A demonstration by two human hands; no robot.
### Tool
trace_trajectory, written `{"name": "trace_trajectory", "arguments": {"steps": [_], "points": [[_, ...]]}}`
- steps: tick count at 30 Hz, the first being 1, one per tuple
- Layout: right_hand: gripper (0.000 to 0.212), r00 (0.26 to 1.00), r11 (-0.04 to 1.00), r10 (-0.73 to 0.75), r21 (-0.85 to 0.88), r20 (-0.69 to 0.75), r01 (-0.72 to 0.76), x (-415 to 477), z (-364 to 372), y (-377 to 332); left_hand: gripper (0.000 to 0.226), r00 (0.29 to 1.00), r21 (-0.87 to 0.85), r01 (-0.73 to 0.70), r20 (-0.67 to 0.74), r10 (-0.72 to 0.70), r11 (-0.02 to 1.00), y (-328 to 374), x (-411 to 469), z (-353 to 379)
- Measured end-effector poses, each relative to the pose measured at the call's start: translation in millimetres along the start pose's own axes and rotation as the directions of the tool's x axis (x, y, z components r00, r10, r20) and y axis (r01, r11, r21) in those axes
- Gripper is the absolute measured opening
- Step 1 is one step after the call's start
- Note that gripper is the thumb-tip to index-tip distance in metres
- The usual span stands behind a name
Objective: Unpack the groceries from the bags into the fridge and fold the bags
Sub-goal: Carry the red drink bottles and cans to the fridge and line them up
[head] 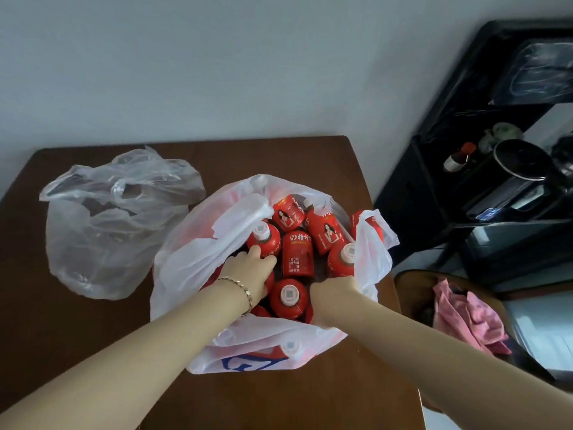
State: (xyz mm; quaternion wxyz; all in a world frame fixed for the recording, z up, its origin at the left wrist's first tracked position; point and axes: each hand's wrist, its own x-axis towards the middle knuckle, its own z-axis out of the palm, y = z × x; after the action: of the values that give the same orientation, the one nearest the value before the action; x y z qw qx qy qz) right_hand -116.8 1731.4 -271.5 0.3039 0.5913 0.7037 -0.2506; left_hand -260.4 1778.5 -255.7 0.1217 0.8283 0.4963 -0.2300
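A white plastic bag (198,243) stands open on the brown table (62,336), filled with several red bottles (297,259) with white caps. Both hands reach into it. My left hand (251,271), with a bracelet at the wrist, has its fingers curled down among the bottles beside one upright red bottle (265,240). My right hand (336,290) is also curled down between the bottles near the bag's right side; what its fingers hold is hidden. A clear, crumpled plastic bag (105,228) lies to the left on the table.
A black shelf unit (434,181) with a small bottle, a pot and other items stands at the right against the wall. A chair (409,283) with a pink cloth (465,315) on it sits by the table's right edge.
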Motion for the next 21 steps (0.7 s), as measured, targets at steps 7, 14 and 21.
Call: {"name": "trace_trajectory", "arguments": {"steps": [7,14,21], "points": [[0.045,0.971,0.959,0.106,0.279,-0.214,-0.043,-3,16,3,0.031,0.986,0.182,-0.097,-0.12,0.12,0.979,6,-15,-2],[0.04,0.936,0.935,0.174,0.351,-0.306,-0.059,-2,22,2,0.05,0.94,0.357,-0.312,-0.023,0.342,0.881,13,-6,-26],[0.037,0.915,0.929,0.204,0.363,-0.348,-0.069,2,26,2,0.074,0.901,0.469,-0.426,0.143,0.41,0.773,22,11,-25]]}}
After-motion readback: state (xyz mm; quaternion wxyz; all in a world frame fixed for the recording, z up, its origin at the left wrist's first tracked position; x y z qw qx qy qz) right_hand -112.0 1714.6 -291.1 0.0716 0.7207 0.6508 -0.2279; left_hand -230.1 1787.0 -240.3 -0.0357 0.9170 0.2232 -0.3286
